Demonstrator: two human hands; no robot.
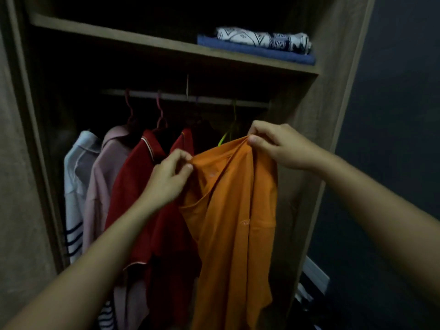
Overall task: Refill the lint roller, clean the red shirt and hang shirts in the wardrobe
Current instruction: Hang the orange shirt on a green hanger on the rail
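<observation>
While both grip an orange shirt (233, 206) below the wardrobe rail (185, 97), left hand (166, 177) pinching one shoulder, right hand (273, 146) the other, red shirt (147, 186) left.

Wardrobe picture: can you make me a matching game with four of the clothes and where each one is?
Things:
1. orange shirt
2. red shirt
3. patterned cloth
4. striped white shirt

Places:
a. folded on the shelf
b. pinched at the top by the left hand and the right hand
c. hanging farthest left on the rail
d. hanging just left of the orange one

Pairs: 1-b, 2-d, 3-a, 4-c
</observation>
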